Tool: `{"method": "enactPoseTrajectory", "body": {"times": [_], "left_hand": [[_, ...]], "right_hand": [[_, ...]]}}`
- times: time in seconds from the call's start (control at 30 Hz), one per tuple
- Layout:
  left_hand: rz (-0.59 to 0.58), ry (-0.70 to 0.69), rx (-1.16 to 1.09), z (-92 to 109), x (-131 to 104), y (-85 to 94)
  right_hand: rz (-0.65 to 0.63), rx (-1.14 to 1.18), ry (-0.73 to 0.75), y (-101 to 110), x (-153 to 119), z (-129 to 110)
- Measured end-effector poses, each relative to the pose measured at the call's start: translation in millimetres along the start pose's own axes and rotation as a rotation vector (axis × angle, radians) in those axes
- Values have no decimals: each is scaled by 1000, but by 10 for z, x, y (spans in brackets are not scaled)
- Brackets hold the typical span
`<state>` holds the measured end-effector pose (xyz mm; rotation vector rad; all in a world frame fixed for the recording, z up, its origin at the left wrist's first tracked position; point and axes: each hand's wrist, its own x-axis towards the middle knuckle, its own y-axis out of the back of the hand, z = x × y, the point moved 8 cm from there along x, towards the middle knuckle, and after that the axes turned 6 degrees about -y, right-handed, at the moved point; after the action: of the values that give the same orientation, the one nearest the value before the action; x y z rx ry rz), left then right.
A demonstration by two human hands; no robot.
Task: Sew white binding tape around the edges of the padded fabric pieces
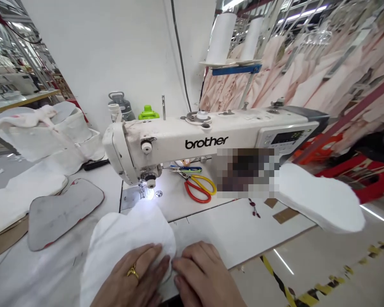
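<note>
While the worktop [214, 234] carries the sewing machine [166, 138], white fabric [124, 232] lies in front, probably light, soft and limp, best held near its edge. The left hand [136, 275] rests on it, fingers close together; the right hand [206, 273] curls beside its edge; either's grip is unclear.

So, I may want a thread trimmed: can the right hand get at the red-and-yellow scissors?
Probably yes: the tabletop between right hand and scissors looks bare, though the fingers touch white fabric.
</note>
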<state>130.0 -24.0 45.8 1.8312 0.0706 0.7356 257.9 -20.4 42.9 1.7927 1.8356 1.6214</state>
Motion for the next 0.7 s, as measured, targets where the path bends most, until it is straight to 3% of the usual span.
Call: {"method": "enactPoseTrajectory", "body": {"times": [0.07,0.17,0.23,0.33,0.4,0.5,0.6,0.7], "left_hand": [[8,-23,21,22,17,-10],[121,74,-62,-111,-134,129],[130,270,-132,-324,-406,246],[13,766,-150,-682,-1034,375],[-80,955,-142,-730,-1338,407],[-179,892,-148,-591,-1310,322],[-167,782,-143,-459,-1057,246],[-140,778,-183,-437,-924,235]], "right_hand": [[-77,-17,-12,-9,29,8],[-124,-83,-6,-13,58,27],[-143,-62,-9,-8,58,58],[-144,37,-26,55,41,124],[-151,75,-27,99,32,155],[-186,60,13,97,33,120],[-201,17,92,19,22,-8],[-216,5,105,-91,-22,-81]]}}
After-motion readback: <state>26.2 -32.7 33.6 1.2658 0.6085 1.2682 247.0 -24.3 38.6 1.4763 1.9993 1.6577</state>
